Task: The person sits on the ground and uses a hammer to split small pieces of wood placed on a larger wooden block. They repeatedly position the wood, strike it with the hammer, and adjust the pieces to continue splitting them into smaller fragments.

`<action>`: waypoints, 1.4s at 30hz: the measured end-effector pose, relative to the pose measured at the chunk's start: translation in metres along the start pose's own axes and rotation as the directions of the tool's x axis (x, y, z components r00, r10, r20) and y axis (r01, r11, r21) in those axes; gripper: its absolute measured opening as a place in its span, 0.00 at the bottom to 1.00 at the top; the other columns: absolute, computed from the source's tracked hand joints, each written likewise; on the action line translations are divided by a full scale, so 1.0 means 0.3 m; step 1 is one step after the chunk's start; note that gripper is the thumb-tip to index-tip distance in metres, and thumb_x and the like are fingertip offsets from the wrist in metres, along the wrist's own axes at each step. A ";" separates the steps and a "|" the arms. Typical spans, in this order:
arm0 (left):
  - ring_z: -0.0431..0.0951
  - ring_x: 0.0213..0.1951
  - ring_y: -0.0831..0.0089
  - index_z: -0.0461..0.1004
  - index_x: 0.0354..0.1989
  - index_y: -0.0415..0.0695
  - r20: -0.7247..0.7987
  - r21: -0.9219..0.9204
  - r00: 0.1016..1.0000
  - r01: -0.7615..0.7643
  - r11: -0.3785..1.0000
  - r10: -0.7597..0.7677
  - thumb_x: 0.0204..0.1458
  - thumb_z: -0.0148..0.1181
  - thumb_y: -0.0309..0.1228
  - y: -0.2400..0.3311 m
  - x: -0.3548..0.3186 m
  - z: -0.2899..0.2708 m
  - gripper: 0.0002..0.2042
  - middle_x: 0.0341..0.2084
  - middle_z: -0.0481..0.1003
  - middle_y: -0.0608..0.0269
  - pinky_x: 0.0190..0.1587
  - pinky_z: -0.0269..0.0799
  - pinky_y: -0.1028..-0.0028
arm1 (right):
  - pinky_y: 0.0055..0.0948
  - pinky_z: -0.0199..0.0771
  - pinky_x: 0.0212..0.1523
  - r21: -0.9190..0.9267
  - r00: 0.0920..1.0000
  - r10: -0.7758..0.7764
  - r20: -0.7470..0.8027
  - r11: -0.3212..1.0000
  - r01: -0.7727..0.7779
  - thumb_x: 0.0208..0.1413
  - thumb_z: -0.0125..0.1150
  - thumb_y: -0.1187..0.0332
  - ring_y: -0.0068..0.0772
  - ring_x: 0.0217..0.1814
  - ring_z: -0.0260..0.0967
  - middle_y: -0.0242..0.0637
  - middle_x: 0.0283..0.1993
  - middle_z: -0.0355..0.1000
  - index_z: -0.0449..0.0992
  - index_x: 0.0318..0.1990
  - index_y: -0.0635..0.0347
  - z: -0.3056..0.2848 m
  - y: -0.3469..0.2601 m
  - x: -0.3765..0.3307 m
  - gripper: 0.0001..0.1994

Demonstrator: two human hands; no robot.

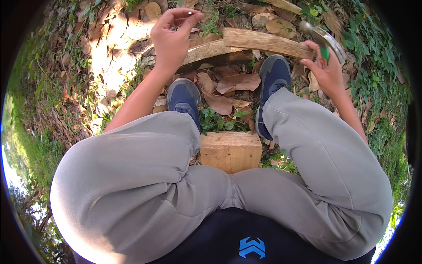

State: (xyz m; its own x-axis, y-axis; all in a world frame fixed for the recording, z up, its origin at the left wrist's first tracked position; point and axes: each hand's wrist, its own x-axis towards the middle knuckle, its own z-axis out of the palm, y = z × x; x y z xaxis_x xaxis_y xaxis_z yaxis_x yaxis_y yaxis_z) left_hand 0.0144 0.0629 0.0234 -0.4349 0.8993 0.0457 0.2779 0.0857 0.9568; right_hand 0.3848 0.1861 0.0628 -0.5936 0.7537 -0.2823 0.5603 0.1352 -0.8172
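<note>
Fingers of your left hand [171,42] pinch a small shiny thing [190,13], too small to identify; those of your right hand [327,75] appear to grasp a hammer [323,36] and one end of a wooden strip [268,43] together. Nearest you, your dark shirt [211,240] carries a blue angular emblem [244,246], but no readable words. Beyond lies a wooden block [231,149], then your blue shoes [187,94], near the strip: a slackened right grip could drop wood or hammer onto one. Farther out, a loosened pinch could lose the shiny thing among dry leaves [154,11].
</note>
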 end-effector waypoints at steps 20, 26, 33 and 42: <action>0.81 0.35 0.64 0.87 0.35 0.50 0.361 0.083 0.891 -0.326 0.942 0.276 0.49 0.72 0.30 -0.084 -0.048 0.183 0.05 0.30 0.84 0.64 0.37 0.76 0.65 | 0.26 0.73 0.40 -0.143 0.972 -0.205 -0.112 0.972 0.188 0.59 0.64 0.78 0.28 0.37 0.72 0.37 0.39 0.76 0.79 0.46 0.68 0.105 -0.008 -0.025 0.09; 0.81 0.36 0.67 0.87 0.37 0.46 0.394 0.094 0.881 -0.324 0.942 0.263 0.49 0.74 0.28 -0.096 -0.048 0.213 0.07 0.32 0.85 0.64 0.40 0.76 0.67 | 0.36 0.76 0.42 -0.165 0.984 -0.172 0.032 0.971 0.175 0.62 0.68 0.64 0.45 0.36 0.77 0.45 0.41 0.81 0.81 0.51 0.66 0.150 -0.099 0.020 0.16; 0.80 0.32 0.68 0.89 0.33 0.51 0.323 0.083 0.927 -0.226 0.971 0.189 0.46 0.78 0.36 -0.132 -0.068 0.222 0.07 0.30 0.84 0.64 0.35 0.76 0.69 | 0.41 0.76 0.42 -0.234 0.994 -0.018 0.105 0.971 0.042 0.65 0.64 0.62 0.51 0.39 0.78 0.49 0.41 0.80 0.78 0.56 0.62 0.147 -0.168 0.019 0.18; 0.80 0.30 0.67 0.88 0.33 0.49 0.333 0.085 0.935 -0.156 0.984 0.119 0.44 0.80 0.36 -0.145 -0.062 0.215 0.10 0.27 0.81 0.62 0.35 0.75 0.69 | 0.39 0.77 0.35 -0.365 0.930 -0.341 0.135 0.856 0.366 0.65 0.62 0.65 0.49 0.37 0.78 0.45 0.41 0.79 0.76 0.56 0.58 0.150 -0.192 0.022 0.14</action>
State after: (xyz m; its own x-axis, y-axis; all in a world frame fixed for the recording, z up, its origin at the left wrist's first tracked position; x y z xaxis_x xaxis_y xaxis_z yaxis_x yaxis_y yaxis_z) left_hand 0.0656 0.0702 -0.0378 -0.0880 0.9942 0.0612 0.4145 -0.0193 0.9098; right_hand 0.3227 0.1543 0.0853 -0.8211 0.5685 -0.0521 0.4731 0.6266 -0.6194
